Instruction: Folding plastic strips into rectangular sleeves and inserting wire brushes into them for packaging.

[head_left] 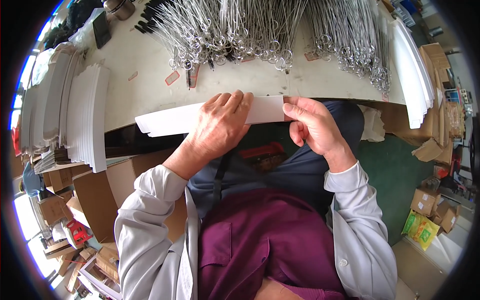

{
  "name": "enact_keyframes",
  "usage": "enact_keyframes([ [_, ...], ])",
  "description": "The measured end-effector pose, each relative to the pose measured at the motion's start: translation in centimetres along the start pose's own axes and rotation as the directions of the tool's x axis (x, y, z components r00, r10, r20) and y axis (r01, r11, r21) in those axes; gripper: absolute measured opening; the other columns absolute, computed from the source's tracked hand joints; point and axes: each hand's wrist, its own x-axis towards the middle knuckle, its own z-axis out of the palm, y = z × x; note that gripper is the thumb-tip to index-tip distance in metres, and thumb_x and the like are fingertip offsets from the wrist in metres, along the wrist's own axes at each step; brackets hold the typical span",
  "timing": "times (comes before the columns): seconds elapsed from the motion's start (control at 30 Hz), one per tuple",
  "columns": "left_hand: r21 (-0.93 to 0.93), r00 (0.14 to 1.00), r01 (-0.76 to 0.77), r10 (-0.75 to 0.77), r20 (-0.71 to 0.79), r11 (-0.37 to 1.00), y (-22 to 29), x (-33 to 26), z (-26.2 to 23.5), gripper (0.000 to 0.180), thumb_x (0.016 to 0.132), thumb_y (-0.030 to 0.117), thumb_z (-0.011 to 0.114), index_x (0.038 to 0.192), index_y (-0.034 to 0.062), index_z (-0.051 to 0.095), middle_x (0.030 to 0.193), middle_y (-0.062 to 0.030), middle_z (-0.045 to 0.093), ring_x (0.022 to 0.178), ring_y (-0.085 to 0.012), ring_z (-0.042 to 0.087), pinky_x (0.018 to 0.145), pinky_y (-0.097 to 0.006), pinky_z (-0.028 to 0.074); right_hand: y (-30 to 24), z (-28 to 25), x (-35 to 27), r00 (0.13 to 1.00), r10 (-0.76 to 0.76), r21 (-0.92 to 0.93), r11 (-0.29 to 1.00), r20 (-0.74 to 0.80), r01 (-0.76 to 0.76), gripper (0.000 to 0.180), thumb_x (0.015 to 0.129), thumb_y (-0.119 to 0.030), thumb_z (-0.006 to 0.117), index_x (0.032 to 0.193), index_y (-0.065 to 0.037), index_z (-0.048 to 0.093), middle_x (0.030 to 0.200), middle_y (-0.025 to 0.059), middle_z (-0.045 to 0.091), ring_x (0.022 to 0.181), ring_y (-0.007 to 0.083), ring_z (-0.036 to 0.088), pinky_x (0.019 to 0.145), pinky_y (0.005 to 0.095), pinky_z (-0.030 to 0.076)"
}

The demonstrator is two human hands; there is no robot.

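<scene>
A long, narrow white carton (267, 109) lies crosswise in front of me at the table's near edge, its left end slightly lower than its right. My left hand (220, 120) is closed over its middle, the back of the hand upward and the fingers across the top. At the carton's right end, my right hand (320, 125) has its thumb and forefinger closed together, touching the end edge; the other fingers curl below. Whatever those fingertips press on inside the end is hidden. Just beyond, a small dark-bristled brush (188, 77) rests on the table.
Piles of wire-handled brushes (235, 35) with ring ends cover the table's far side. Stacked white flat cartons stand at the left (87, 115) and right (412, 75). Small red-edged labels (172, 78) lie on the tabletop (130, 95). An open cardboard box (95, 205) sits below left.
</scene>
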Motion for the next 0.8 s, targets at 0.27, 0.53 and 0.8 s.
enact_keyframes([
  [0.27,-0.095,0.995,0.063,-0.055,0.089,0.994,0.4,1.1,-0.6,0.06,0.076,0.018,0.079,0.129,-0.0015,0.059,0.12,-0.0179,0.067,0.107,-0.0365,0.067,0.089,-0.045,0.056,-1.0,2.6,-0.7,0.641,-0.641,-0.901,-0.215,0.421,0.377,0.068,0.076,-0.02,0.085,0.134,0.004,0.058,0.129,0.0194,0.063,0.127,0.0331,0.056,0.113,0.0454,0.042],
  [0.53,-0.119,0.986,0.108,-0.091,0.138,0.987,0.8,1.7,-0.4,0.058,0.075,0.017,0.08,0.126,-0.0016,0.059,0.115,-0.0187,0.067,0.104,-0.0374,0.067,0.088,-0.046,0.055,0.6,2.3,1.3,0.678,-0.52,-0.854,-0.301,0.52,0.424,0.062,0.083,-0.021,0.08,0.134,0.007,0.058,0.127,0.0185,0.063,0.12,0.0334,0.06,0.107,0.0441,0.047],
  [0.8,-0.066,0.989,0.099,-0.091,0.118,0.993,-0.7,0.2,-2.2,0.066,0.076,0.02,0.083,0.132,-0.0025,0.057,0.123,-0.0201,0.065,0.114,-0.0391,0.064,0.097,-0.047,0.052,-0.5,1.0,0.5,0.704,-0.51,-0.869,-0.296,0.495,0.397,0.064,0.081,-0.019,0.082,0.135,0.005,0.057,0.128,0.0183,0.063,0.119,0.0347,0.06,0.105,0.0446,0.048],
])
